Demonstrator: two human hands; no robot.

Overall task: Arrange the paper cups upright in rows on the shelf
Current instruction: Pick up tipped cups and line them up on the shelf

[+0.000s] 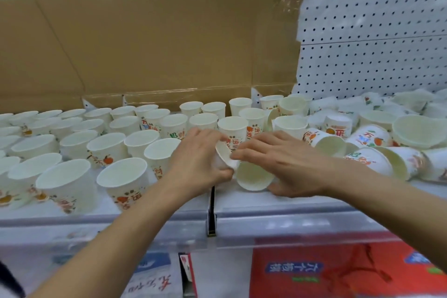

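White paper cups with orange and green print fill the shelf (278, 208). On the left and middle, several upright cups (123, 180) stand in rows. On the right, a loose pile of cups (377, 143) lies tipped on its sides. At the shelf's front middle, my left hand (200, 157) grips a tilted cup (225, 153) by its rim and side. My right hand (287, 159) rests over a second tipped cup (254, 176), its mouth facing me, fingers curled on its wall. The two held cups touch each other.
A flattened brown cardboard sheet (154, 41) stands behind the rows. White pegboard (377, 38) backs the right side. A black divider (212, 210) splits the shelf's front rail. Red and white packages (321, 271) sit on the level below.
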